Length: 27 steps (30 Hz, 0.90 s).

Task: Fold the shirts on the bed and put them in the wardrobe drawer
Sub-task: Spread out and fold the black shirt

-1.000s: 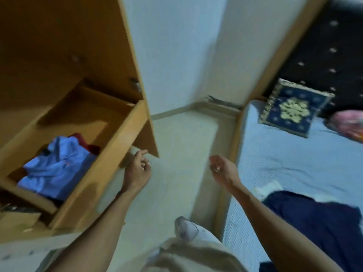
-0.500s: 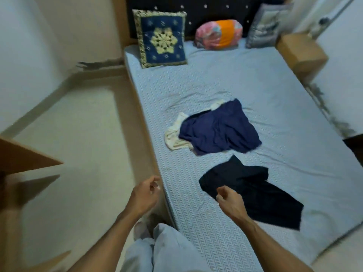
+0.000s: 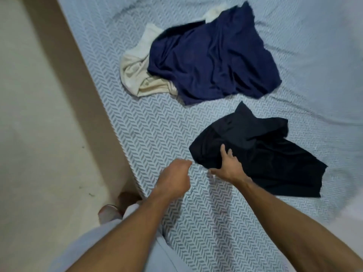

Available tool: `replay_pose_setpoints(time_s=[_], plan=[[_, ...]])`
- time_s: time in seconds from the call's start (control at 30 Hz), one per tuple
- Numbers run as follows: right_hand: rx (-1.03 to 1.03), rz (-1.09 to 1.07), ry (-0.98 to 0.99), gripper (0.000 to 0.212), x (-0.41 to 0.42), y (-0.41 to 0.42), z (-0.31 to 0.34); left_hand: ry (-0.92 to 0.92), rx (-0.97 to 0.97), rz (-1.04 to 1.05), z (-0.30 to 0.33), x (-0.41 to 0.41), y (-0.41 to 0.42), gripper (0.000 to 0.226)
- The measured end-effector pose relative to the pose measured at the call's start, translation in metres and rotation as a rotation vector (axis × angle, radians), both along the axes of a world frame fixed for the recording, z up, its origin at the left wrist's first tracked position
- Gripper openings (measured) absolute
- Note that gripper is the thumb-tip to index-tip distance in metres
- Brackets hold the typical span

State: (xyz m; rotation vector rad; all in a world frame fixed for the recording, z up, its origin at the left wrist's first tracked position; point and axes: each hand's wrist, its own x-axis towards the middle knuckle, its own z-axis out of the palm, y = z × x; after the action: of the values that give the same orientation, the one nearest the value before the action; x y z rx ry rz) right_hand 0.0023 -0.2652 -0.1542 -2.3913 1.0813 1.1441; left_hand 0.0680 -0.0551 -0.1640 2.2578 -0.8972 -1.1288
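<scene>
The black shirt (image 3: 261, 152) lies crumpled near the bed (image 3: 149, 134) edge, long axis running from near-left to far-right, with bare herringbone sheet beside it. The right hand (image 3: 228, 167) closes its grip on the shirt's near corner; the left hand (image 3: 173, 178) hovers loosely curled, empty. Farther off, a navy shirt (image 3: 214, 57) overlaps a cream shirt (image 3: 137, 75).

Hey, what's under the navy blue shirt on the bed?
A cream shirt lies under the navy blue shirt, sticking out at its left side and top edge. How far it reaches underneath is covered.
</scene>
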Motion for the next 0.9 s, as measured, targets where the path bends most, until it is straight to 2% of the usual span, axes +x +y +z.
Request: replay_pose_setpoints(time_s=[0.07, 0.13, 0.2, 0.3, 0.4, 0.47, 0.53, 0.6, 0.67, 0.7, 0.77, 0.83, 0.9], plan=[[-0.062, 0.020, -0.005, 0.128, 0.000, 0.000, -0.029, -0.182, 0.092, -0.082, -0.021, -0.002, -0.014, 0.041], [-0.112, 0.082, -0.040, 0.130, -0.005, -0.007, -0.045, -0.302, 0.135, -0.073, -0.037, 0.002, -0.031, 0.043], [-0.127, 0.140, -0.061, 0.132, -0.012, -0.012, -0.047, -0.315, 0.146, -0.021, -0.047, 0.007, -0.049, 0.047], [-0.147, 0.152, -0.064, 0.131, -0.013, -0.013, -0.051, -0.226, 0.203, 0.013, -0.049, 0.020, -0.068, 0.064], [-0.153, 0.172, -0.080, 0.129, -0.014, -0.017, -0.049, -0.188, 0.205, 0.097, -0.046, 0.020, -0.075, 0.068], [-0.142, 0.231, -0.147, 0.128, -0.013, -0.021, -0.045, -0.205, 0.193, 0.226, -0.039, 0.010, -0.071, 0.075], [-0.133, 0.292, -0.173, 0.114, -0.014, -0.023, -0.044, -0.175, 0.191, 0.355, -0.031, 0.005, -0.071, 0.074], [-0.144, 0.370, -0.236, 0.082, -0.018, -0.029, -0.042, -0.028, 0.171, 0.499, -0.028, -0.003, -0.076, 0.054], [-0.127, 0.402, -0.343, 0.047, -0.023, -0.039, -0.035, 0.128, 0.082, 0.659, -0.018, -0.015, -0.086, 0.023], [-0.090, 0.387, -0.408, 0.035, -0.025, -0.043, -0.031, 0.151, 0.035, 0.711, -0.012, -0.020, -0.091, 0.024], [0.008, 0.318, -0.509, 0.023, -0.037, -0.059, -0.018, 0.209, -0.098, 0.830, 0.006, -0.034, -0.105, 0.036], [0.086, 0.270, -0.560, 0.017, -0.043, -0.068, -0.010, 0.269, -0.194, 0.891, 0.018, -0.042, -0.113, 0.034], [0.146, 0.240, -0.645, 0.013, -0.048, -0.079, -0.001, 0.240, -0.258, 0.920, 0.035, -0.045, -0.125, 0.031]])
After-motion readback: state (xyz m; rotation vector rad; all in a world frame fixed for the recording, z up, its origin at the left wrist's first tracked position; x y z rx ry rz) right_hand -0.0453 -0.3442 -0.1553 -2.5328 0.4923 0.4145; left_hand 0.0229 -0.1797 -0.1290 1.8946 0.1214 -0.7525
